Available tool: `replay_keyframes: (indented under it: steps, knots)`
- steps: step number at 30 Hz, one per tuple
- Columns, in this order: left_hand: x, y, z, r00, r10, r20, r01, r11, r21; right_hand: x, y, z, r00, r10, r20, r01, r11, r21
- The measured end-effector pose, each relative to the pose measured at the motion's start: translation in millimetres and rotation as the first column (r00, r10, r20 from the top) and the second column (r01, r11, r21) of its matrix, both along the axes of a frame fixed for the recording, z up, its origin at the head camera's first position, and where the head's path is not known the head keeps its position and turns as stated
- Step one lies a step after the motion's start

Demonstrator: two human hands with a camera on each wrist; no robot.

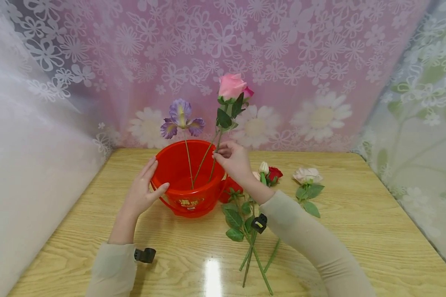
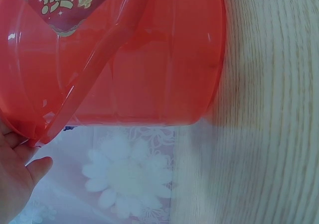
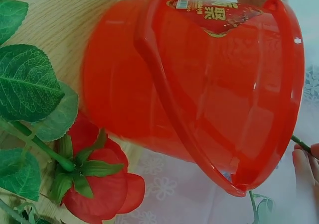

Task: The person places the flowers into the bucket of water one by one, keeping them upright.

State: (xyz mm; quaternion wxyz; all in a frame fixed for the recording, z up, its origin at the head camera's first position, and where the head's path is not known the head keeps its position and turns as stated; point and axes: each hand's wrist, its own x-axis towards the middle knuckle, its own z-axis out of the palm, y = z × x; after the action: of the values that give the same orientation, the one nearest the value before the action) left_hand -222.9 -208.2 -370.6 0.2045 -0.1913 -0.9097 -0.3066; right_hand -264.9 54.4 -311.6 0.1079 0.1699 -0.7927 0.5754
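Observation:
A red bucket (image 1: 178,202) stands on the table, its handle lowered against the front. Inside it a purple iris (image 1: 181,115) leans upright on a thin stem. At the bucket's right rim my right hand (image 1: 236,161) pinches the stem of a pink rose (image 1: 232,86), whose lower end is down in the bucket. Behind that bloom, a darker pink rose (image 1: 248,92) is partly hidden. My left hand (image 1: 143,192) rests on the left rim, fingers fairly straight and thumb apart; in the left wrist view, the bucket hides part of its fingers.
Right of the bucket lie several loose flowers: a dark red rose (image 1: 275,174), a white tulip bud (image 1: 264,167), a pale rose (image 1: 307,175) and a red bloom (image 3: 102,179) close to the bucket. Their green stems (image 1: 258,260) cross toward the front. A floral curtain (image 1: 282,53) hangs behind.

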Motion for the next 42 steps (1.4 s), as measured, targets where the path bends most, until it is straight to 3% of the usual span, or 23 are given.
replay_keyframes:
  steps: [9,17,32,42]
  knots:
    - [0.4,0.4,-1.2,1.0,0.002,-0.004,-0.002,1.0,0.004,1.8,-5.1,-4.7,1.0,0.014,-0.026,-0.009,0.982,0.188]
    - [0.9,0.3,-1.0,1.0,-0.001,-0.004,0.001,1.0,0.008,0.4,-7.8,-6.8,0.999,0.032,-0.014,-0.028,0.966,0.255]
    - [-0.4,0.3,-1.5,1.0,-0.008,-0.013,0.008,1.0,0.009,-0.5,-11.8,-4.6,0.997,0.073,-0.001,-0.069,0.946,0.318]
    - [-0.5,0.7,-1.2,1.0,-0.01,-0.017,0.011,1.0,0.023,1.7,-9.0,-3.4,0.996,0.085,0.014,-0.086,0.97,0.229]
